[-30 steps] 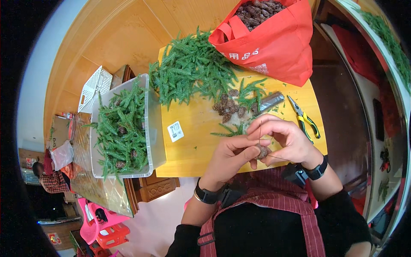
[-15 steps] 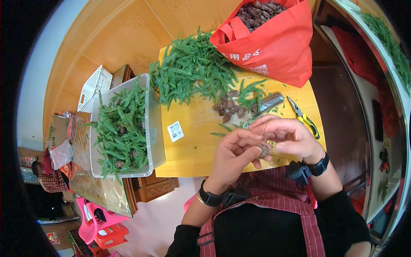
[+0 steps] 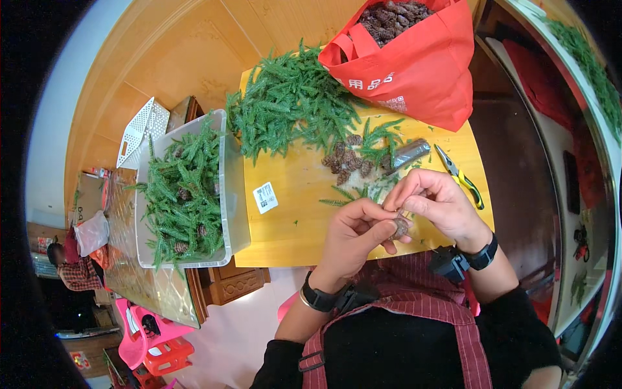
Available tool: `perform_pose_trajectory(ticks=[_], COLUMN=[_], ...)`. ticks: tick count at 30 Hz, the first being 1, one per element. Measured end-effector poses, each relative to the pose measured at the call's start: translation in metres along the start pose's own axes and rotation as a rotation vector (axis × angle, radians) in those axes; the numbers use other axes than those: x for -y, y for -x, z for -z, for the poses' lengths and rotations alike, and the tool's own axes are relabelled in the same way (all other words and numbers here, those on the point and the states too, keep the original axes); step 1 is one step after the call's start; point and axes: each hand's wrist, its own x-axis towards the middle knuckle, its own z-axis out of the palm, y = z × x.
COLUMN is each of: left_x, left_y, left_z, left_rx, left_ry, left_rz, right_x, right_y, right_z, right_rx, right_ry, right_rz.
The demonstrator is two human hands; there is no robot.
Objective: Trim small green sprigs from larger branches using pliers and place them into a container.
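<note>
Above the table's near edge, my left hand (image 3: 360,235) grips a small brown pine cone (image 3: 401,227) between thumb and fingers. My right hand (image 3: 435,202) is closed in a pinch just above the cone, its fingertips meeting those of my left. A thin brown wire runs up from the cone into this pinch, mostly hidden by the fingers. Beyond my hands lie several loose pine cones (image 3: 346,161), a green sprig (image 3: 346,196) and a dark bundle in clear wrap (image 3: 410,153). Pliers with yellow-and-black handles (image 3: 461,178) rest to the right.
A translucent bin (image 3: 227,188) at left holds green sprigs and cones. A heap of green sprigs (image 3: 291,104) covers the table's far side, beside a red bag (image 3: 414,71) full of pine cones. A white label (image 3: 265,198) lies on the yellow table (image 3: 285,233). Another person (image 3: 79,269) is far left.
My right hand's fingers have come down and closed in a pinch close to the cone. The wire that stood up between my hands is now mostly covered. My left hand keeps its hold.
</note>
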Motion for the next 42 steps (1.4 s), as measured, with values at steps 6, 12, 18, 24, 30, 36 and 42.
perform_pose_trajectory(ticks=[6,12,18,24,30,36,42], left_x=[0.002,0.006,0.011,0.013,0.012,0.010,0.006], left_y=[0.000,-0.002,-0.003,-0.003,-0.003,-0.002,-0.002], left_z=[0.001,0.003,0.005,0.004,-0.001,-0.003,-0.002], left_rx=[0.011,-0.051,-0.073,-0.095,-0.083,-0.076,-0.010], left_ry=[-0.011,0.034,0.064,0.071,0.075,0.062,0.135], left_rz=[0.006,-0.037,-0.110,-0.114,-0.142,-0.134,-0.114], right_x=[0.002,-0.004,-0.008,-0.020,-0.023,-0.022,-0.010], right_y=[0.001,0.003,0.010,0.006,0.008,0.007,0.010], right_z=[0.002,0.004,-0.004,0.000,-0.003,-0.001,-0.006], right_rx=[0.011,0.042,0.050,0.076,0.029,0.012,-0.069], right_ry=[-0.005,-0.012,-0.068,0.003,0.028,0.092,0.079], right_rz=[0.000,0.004,0.042,0.191,0.254,0.307,0.198])
